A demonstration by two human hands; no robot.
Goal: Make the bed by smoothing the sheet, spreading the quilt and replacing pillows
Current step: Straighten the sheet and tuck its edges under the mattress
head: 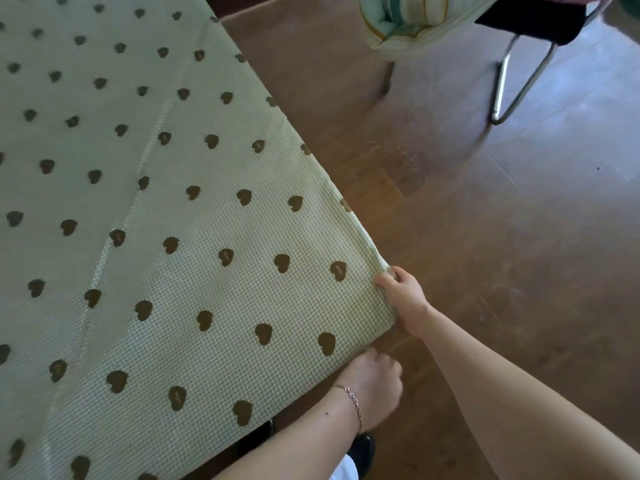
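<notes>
Head view. Sheet [173,237]: pale green check with dark heart print, spread flat over the bed, filling the left and centre of frame. Its right edge runs diagonally from upper centre down to a corner at lower right; the near edge runs from that corner back toward lower left. The corner points toward the wooden floor [485,237].

Right hand [403,299]: arm extended from lower right, hand at the sheet corner, fingers [384,280] curled around the fabric edge, thumb on top, gripping it.

Left hand [375,386]: forearm enters from the bottom, bracelet [353,403] on the wrist. Hand sits at the near edge just below the corner, back of hand up, fingers curled downward at the hem; whether they grip the fabric cannot be determined.

Upper right: chair [512,81] with metal legs, folded striped bedding [408,19] on it, well apart from the bed.
</notes>
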